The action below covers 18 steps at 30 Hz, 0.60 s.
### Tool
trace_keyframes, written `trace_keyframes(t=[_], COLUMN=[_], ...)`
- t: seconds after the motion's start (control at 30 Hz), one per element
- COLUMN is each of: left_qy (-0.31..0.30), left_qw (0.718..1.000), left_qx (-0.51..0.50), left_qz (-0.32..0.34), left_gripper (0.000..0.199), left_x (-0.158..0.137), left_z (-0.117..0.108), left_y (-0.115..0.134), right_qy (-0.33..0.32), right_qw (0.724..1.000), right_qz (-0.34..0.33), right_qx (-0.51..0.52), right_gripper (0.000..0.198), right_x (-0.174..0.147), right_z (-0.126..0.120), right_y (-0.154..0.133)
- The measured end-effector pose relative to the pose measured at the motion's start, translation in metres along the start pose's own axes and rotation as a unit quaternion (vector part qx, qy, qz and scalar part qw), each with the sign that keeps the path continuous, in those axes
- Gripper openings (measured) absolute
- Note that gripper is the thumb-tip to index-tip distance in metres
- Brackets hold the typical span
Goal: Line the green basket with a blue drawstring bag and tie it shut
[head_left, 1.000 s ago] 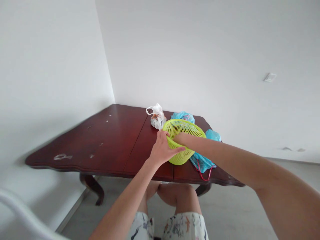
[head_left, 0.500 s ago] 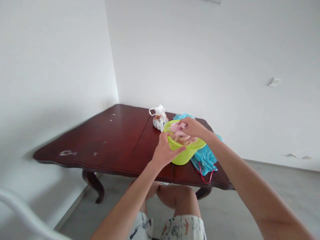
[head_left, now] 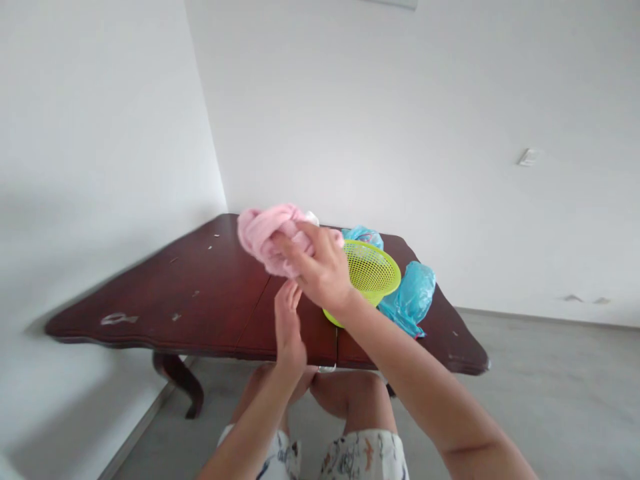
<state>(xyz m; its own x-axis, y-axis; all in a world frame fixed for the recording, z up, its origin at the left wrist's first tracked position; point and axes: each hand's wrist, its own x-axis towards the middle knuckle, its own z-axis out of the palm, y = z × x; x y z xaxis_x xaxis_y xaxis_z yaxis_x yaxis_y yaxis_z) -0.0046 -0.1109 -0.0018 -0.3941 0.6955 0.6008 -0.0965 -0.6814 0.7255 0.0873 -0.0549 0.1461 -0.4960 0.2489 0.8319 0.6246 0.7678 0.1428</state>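
Observation:
A bunched pink cloth (head_left: pixel 270 237) is lifted above the table, gripped in my right hand (head_left: pixel 323 263). Just below it is my left hand (head_left: pixel 289 327), its fingers stretched upward and their tips close to the cloth. Whether those tips touch it, I cannot tell. To the right of both hands, a lime-green perforated plastic basket (head_left: pixel 377 270) stands upright, with its bare mesh inside showing. My right hand and forearm cover its left side in part. Only a bit of the white plastic bag (head_left: pixel 313 218) shows behind the cloth.
A crumpled blue plastic bag (head_left: pixel 417 293) lies right of the basket, and another blue bag (head_left: pixel 365 235) sits behind it. The dark red wooden table (head_left: pixel 200 293) has small pale scraps or marks at its left. White walls (head_left: pixel 350 120) border it.
The pink cloth has come out of the basket in my right hand and moved left over the table. My left hand has let go of the basket rim and shifted left.

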Motion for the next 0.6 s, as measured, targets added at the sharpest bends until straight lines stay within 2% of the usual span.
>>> trace_keyframes(t=[0.07, 0.13, 0.17, 0.23, 0.33, 0.43, 0.53, 0.6], left_qy=[0.062, 0.105, 0.126, 0.155, 0.19, 0.197, 0.163, 0.125], left_qw=[0.987, 0.966, 0.957, 0.937, 0.914, 0.922, 0.92, 0.908], left_qx=[-0.141, -0.198, -0.197, -0.169, -0.119, -0.054, -0.011, 0.04], left_qz=[-0.049, -0.127, -0.173, -0.264, -0.337, -0.33, -0.357, -0.398], left_gripper=[0.083, 0.08, 0.069, 0.044, 0.025, 0.019, 0.032, 0.027], left_x=[0.0, 0.007, 0.011, 0.02, 0.036, 0.055, 0.075, 0.083], left_z=[-0.025, -0.053, -0.068, -0.098, -0.137, -0.163, -0.174, -0.179], left_y=[0.017, 0.031, 0.034, 0.03, 0.003, -0.03, -0.052, -0.059], right_qy=[-0.079, -0.151, -0.181, -0.232, -0.292, -0.289, -0.228, -0.173], right_qw=[0.995, 0.983, 0.976, 0.956, 0.903, 0.869, 0.857, 0.855], right_qz=[-0.044, -0.052, -0.034, 0.045, 0.175, 0.242, 0.327, 0.387], right_qx=[0.044, 0.095, 0.12, 0.173, 0.262, 0.321, 0.327, 0.299], right_gripper=[0.044, 0.044, 0.047, 0.063, 0.098, 0.102, 0.099, 0.09], right_x=[-0.008, -0.024, -0.034, -0.058, -0.104, -0.161, -0.222, -0.258], right_z=[0.027, 0.05, 0.059, 0.072, 0.076, 0.064, 0.04, 0.016], right_y=[-0.03, -0.06, -0.075, -0.1, -0.125, -0.14, -0.146, -0.139])
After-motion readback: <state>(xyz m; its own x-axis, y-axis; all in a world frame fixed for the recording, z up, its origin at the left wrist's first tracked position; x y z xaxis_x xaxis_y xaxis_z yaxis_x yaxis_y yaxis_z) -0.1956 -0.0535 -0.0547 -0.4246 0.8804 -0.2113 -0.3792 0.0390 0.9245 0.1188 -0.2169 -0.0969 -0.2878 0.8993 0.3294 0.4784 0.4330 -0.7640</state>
